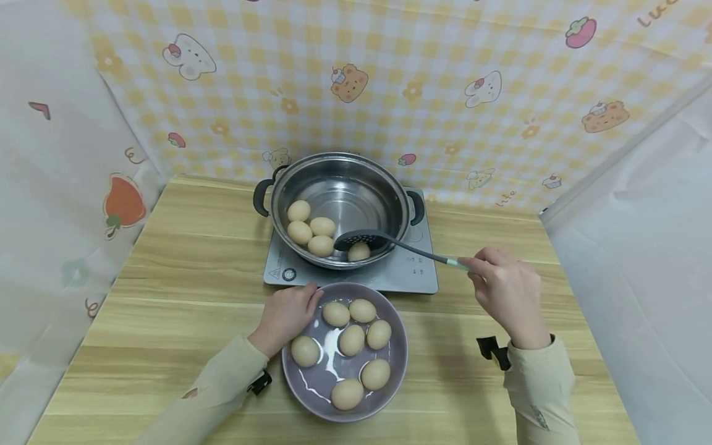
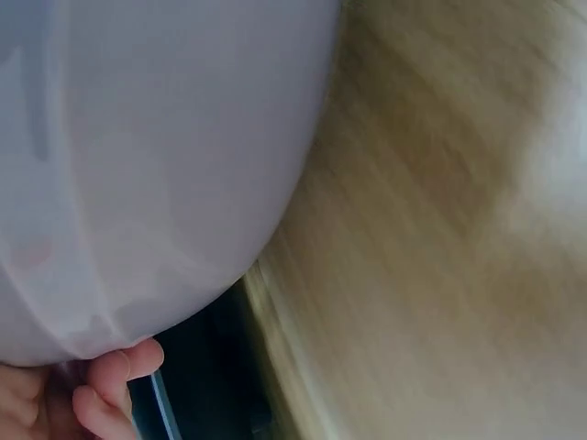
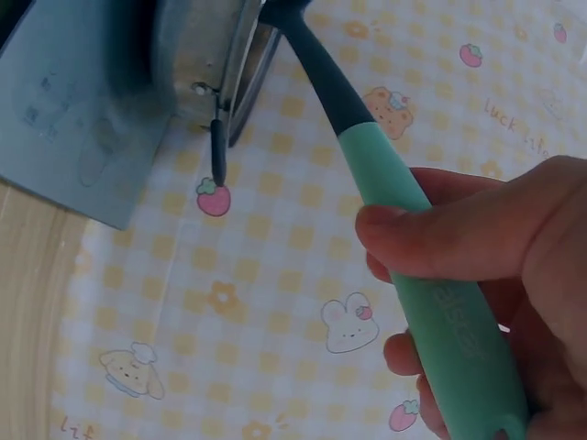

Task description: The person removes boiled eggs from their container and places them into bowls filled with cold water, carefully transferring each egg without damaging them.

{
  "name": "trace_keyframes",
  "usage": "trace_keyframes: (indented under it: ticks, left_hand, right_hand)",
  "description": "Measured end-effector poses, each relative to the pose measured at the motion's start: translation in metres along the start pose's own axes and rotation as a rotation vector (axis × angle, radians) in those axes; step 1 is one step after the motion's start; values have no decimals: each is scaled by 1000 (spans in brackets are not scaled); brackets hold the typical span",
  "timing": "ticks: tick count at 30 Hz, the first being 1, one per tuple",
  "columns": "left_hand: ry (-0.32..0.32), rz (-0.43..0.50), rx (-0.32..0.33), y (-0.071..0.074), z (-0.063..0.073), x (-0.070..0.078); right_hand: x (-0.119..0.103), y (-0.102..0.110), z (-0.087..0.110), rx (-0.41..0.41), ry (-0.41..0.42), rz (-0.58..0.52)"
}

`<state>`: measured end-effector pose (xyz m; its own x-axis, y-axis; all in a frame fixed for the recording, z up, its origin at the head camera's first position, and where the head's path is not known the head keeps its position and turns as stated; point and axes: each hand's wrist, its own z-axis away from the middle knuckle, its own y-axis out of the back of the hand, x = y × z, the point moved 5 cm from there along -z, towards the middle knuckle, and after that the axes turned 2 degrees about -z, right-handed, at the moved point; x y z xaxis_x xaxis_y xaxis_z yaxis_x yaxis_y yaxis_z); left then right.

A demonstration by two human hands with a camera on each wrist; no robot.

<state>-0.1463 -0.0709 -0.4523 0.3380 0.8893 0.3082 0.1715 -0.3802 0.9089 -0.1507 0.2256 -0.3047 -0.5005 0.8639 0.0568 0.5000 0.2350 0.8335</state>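
From my head the camera looks forward and down across the wooden table (image 1: 183,247), taking in the pot (image 1: 340,185) on the cooktop (image 1: 411,272), the plate (image 1: 397,358) nearer me, and both my hands, with the patterned backdrop (image 1: 445,74) behind. The camera on my left wrist sits very close under the plate's (image 2: 156,165) rim, seeing my fingertips (image 2: 119,376) and blurred tabletop (image 2: 431,229). The one on my right wrist looks along the skimmer handle (image 3: 431,293) in my right hand (image 3: 514,266), up toward the pot's (image 3: 206,55) side, the cooktop (image 3: 83,101) and the backdrop (image 3: 275,302). Each wrist view shares those things with the head view.
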Motion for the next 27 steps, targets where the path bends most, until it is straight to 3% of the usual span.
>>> trace_keyframes:
  ticks: [7,14,27]
  left_hand:
    - [-100,-122,77,5,-1,4]
    - [-95,-124,79,5,-1,5]
    - [-51,-90,58,3,0,4]
  right_hand:
    - [-3,1,-2,-127,-10,-17]
    - [-7,-2,-5,-188,-8,-63]
    - [-21,-10,-9,-132,45,-80]
